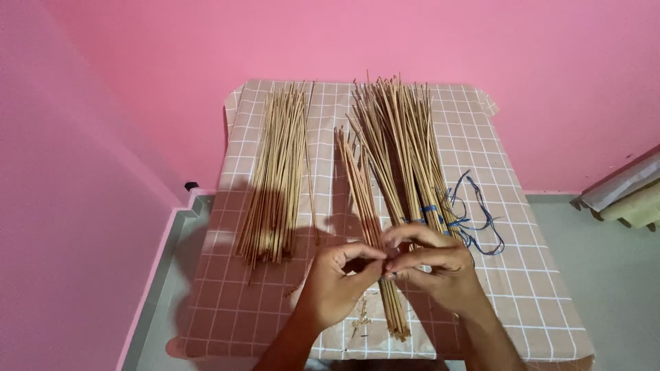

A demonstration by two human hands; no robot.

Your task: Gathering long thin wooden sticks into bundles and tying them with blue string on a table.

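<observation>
My left hand (337, 285) and my right hand (433, 264) meet fingertip to fingertip above the near middle of the table, pinching something small between them that I cannot make out. Right under them lies a narrow bundle of thin tan sticks (368, 220), running away from me. To its right spreads a larger bundle of sticks (402, 148) bound near its lower end with blue string (474, 220), whose loose ends trail on the cloth. A third, loose pile of sticks (278, 175) lies to the left, apart from both hands.
The sticks lie on a small table covered with a beige checked cloth (522, 288), set against a pink wall. The grey floor shows on both sides. Some rolled material (629, 196) lies at the right edge. A small dark object (190, 186) sits by the wall.
</observation>
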